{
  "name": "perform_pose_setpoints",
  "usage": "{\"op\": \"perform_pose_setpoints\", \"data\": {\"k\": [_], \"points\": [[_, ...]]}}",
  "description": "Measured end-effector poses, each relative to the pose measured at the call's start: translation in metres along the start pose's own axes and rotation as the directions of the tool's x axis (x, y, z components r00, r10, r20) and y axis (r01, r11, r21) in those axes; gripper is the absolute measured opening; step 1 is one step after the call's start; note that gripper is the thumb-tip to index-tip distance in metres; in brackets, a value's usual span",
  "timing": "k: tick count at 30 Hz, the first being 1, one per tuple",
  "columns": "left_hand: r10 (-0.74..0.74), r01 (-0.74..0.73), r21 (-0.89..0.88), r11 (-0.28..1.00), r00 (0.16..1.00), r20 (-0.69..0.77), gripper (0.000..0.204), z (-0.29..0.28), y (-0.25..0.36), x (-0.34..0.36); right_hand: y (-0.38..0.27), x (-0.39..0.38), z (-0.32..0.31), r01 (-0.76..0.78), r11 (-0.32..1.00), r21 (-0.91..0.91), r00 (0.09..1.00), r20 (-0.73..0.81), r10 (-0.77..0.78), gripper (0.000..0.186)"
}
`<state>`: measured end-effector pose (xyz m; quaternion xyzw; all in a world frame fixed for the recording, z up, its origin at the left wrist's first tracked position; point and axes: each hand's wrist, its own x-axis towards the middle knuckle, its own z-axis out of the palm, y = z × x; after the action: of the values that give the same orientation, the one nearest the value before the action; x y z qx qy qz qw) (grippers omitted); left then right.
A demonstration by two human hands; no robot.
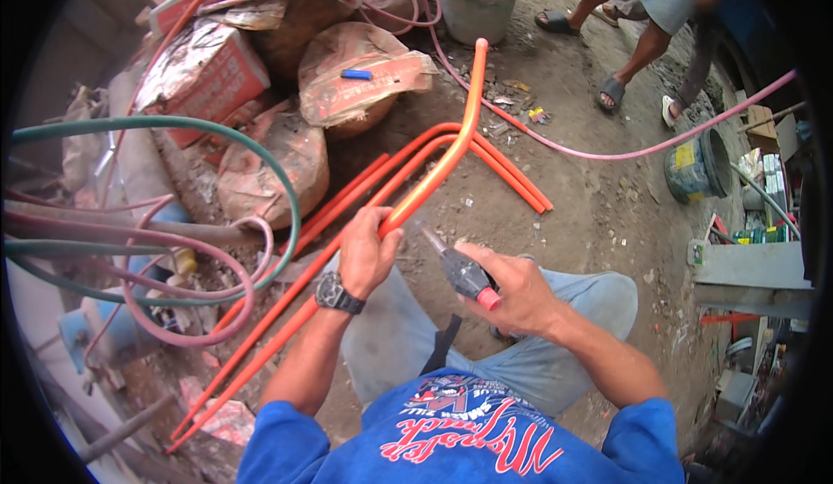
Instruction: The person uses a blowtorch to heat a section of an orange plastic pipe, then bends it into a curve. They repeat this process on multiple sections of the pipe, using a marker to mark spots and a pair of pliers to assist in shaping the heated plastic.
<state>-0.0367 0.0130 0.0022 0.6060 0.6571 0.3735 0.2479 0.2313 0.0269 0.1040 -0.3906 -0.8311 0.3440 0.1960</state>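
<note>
My left hand (369,250), a watch at its wrist, is closed round a long orange plastic pipe (441,170). The pipe bends partway along; its far end points up and away, and the rest slants back to the lower left past my forearm. In my closed right hand (512,289) is a black torch-like tool (467,273) with a narrow metal nozzle and a red end. Its nozzle points toward the pipe, a little apart from it; no flame shows. More bent orange pipes (512,173) lie on the ground beyond and beside the held one.
Pink and green hoses (291,180) loop at the left, near a blue machine (117,328). Dirty sacks (351,76) are piled at the far left, a blue lighter-like object (356,75) on one. Buckets (482,7) stand beyond. Another person's sandalled feet (612,92) are far right.
</note>
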Motion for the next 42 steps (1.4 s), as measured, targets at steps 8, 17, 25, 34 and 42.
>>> {"op": "perform_pose_setpoints", "data": {"k": [8, 17, 25, 34, 42], "points": [[0.013, -0.007, 0.072, 0.997, 0.996, -0.086, 0.033, 0.007, 0.015, -0.002, -0.004, 0.012, -0.009, 0.038, 0.998, -0.059, 0.999, 0.015, -0.037, 0.069], [0.056, -0.029, 0.162, 0.986, 0.985, -0.165, 0.035, 0.016, 0.019, -0.005, -0.006, 0.026, -0.023, -0.006, 0.992, -0.125, 0.998, -0.066, -0.002, 0.068], [0.064, -0.027, 0.177, 0.984, 0.977, -0.204, 0.033, 0.024, 0.016, -0.008, -0.01, 0.032, -0.019, -0.106, 0.994, -0.026, 0.994, -0.035, 0.105, 0.066], [0.055, -0.016, 0.189, 0.982, 0.978, -0.202, 0.034, 0.029, 0.015, -0.009, -0.015, 0.031, -0.033, -0.192, 0.98, 0.043, 0.98, -0.044, 0.194, 0.062], [0.047, -0.016, 0.174, 0.985, 0.983, -0.177, 0.033, 0.027, 0.015, -0.01, -0.001, 0.028, -0.041, -0.138, 0.986, 0.097, 0.99, -0.001, 0.138, 0.061]]}}
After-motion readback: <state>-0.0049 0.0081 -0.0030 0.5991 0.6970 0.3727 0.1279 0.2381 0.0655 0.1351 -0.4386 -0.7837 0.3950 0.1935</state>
